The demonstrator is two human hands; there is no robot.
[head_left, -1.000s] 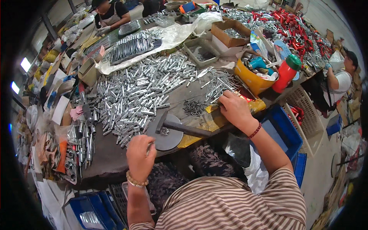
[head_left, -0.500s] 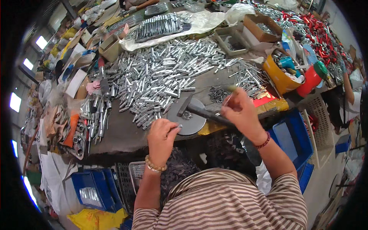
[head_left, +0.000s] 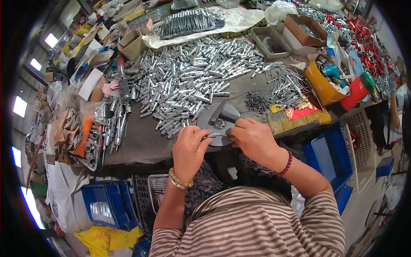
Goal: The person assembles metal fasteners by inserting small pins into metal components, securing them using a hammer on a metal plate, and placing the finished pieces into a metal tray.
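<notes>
My left hand [head_left: 189,147] and my right hand [head_left: 253,138] meet over a round grey metal block [head_left: 212,123] at the bench's near edge. Together they pinch a small silver metal part [head_left: 217,135] between their fingertips. A dark hammer [head_left: 222,113] lies on the block just beyond my fingers. A big heap of silver metal tubes [head_left: 188,79] covers the bench behind it. A small pile of dark pins [head_left: 257,102] lies to the right of the block.
Thin silver rods [head_left: 286,85] lie at right, next to a yellow tub [head_left: 321,85] and a red jug [head_left: 356,91]. Cardboard boxes [head_left: 302,28] stand at the back. Blue crates [head_left: 105,205] sit under the bench. Another person's arm [head_left: 394,112] shows at far right.
My right hand has come down from the rods at right to the block and joined the left hand on the small part. The view has tilted toward the bench.
</notes>
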